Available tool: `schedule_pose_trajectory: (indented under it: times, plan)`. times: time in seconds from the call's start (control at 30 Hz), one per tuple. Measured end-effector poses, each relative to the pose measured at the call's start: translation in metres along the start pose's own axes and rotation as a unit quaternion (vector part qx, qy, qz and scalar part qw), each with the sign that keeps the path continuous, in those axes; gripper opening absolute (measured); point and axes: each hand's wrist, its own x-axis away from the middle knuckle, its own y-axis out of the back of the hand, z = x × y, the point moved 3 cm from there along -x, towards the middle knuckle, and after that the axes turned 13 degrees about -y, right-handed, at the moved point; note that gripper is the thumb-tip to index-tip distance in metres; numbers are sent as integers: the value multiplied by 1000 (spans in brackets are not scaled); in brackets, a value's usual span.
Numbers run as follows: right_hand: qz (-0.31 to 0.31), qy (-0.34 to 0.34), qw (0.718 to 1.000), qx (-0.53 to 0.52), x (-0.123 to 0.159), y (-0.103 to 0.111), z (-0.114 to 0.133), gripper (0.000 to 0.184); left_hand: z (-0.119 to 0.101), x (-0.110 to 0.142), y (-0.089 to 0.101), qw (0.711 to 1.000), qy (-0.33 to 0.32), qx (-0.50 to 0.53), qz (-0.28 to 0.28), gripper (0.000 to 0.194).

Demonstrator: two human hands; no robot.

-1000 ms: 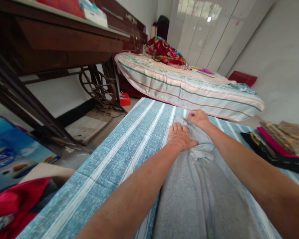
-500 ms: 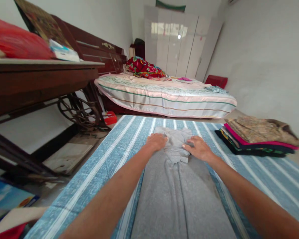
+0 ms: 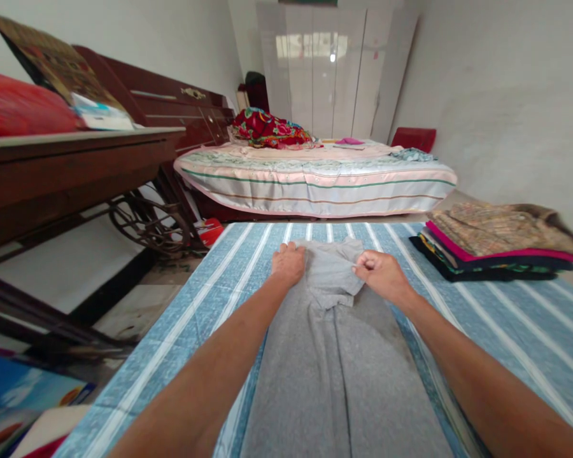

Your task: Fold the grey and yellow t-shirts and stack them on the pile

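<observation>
Grey trousers (image 3: 310, 356) lie lengthwise on a blue-and-white striped sheet (image 3: 181, 331), their far end showing lighter, crumpled cloth. My left hand (image 3: 289, 263) is closed on the left edge of that far end, its fingertips partly hidden. On the opposite side my right hand (image 3: 382, 275) pinches the lighter cloth between thumb and fingers. The near end of the trousers runs out of view at the bottom.
A stack of folded clothes (image 3: 501, 245) lies to the right on the sheet. Beyond stands a bed (image 3: 315, 184) with a red floral quilt (image 3: 272, 130). A dark wooden sewing table (image 3: 76, 165) stands at the left, with a blue box (image 3: 23, 388) below.
My right hand has gone from loosely spread to pinching the cloth. My left hand has shifted slightly left along the far end. The lighter cloth is spread wider and looks smoother.
</observation>
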Motion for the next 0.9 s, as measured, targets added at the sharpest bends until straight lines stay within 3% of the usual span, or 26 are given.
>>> schedule_pose_trajectory:
  times: [0.1,0.23,0.4,0.5,0.7,0.8,0.9]
  plan:
    - [8,-59,998,-22,-2,-3,-6,5,-1,1,0,1000,-5,-2,-1,38]
    - [-14,-69,997,18,-7,-6,-12,18,1,-4,2,1000,-2,4,14,39]
    - [-18,-60,993,98,-6,-2,-10,16,5,-18,4,999,19,17,41,36]
    - [-15,-59,987,149,-5,-1,-7,18,2,-20,8,999,25,17,39,35]
    - [-20,-75,972,220,-1,1,0,23,-8,-12,16,1000,2,7,-21,33]
    - [-28,-80,962,259,5,8,9,27,-11,-12,11,999,-20,26,-15,35]
    - [-39,-28,944,327,13,18,28,28,-11,-14,0,998,-40,52,8,41]
